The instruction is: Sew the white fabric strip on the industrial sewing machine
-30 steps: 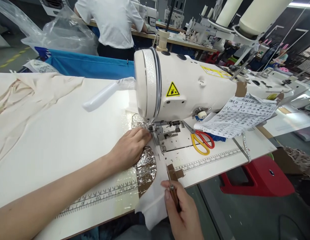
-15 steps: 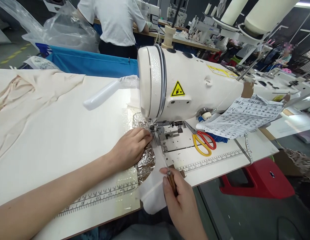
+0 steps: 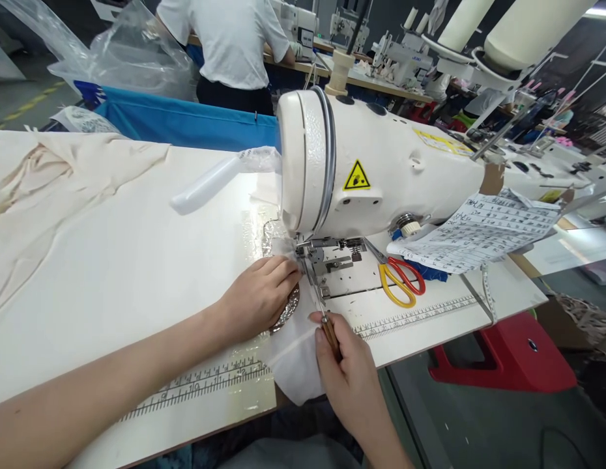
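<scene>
A white sewing machine (image 3: pixel 381 176) stands on the white table (image 3: pixel 112 260). My left hand (image 3: pixel 257 296) lies flat on a piece of white fabric (image 3: pixel 296 365) and shiny brown material (image 3: pixel 288 309), fingertips right beside the presser foot (image 3: pixel 307 257). My right hand (image 3: pixel 349 378) grips a thin metal awl with a wooden handle (image 3: pixel 327 329). Its tip points up towards the presser foot over the fabric. The white fabric hangs over the table's front edge.
Red and yellow scissors (image 3: pixel 398 280) lie right of the needle plate. A printed paper sheet (image 3: pixel 483 231) rests under the machine arm. Cream cloth (image 3: pixel 49 189) is spread at the left. A person in a white shirt (image 3: pixel 229 39) works behind. A red stool (image 3: pixel 508 352) stands below right.
My right hand has moved the awl up and forward towards the presser foot. The fabric has fed further under the foot, so less of the brown material shows. My left hand has kept its place.
</scene>
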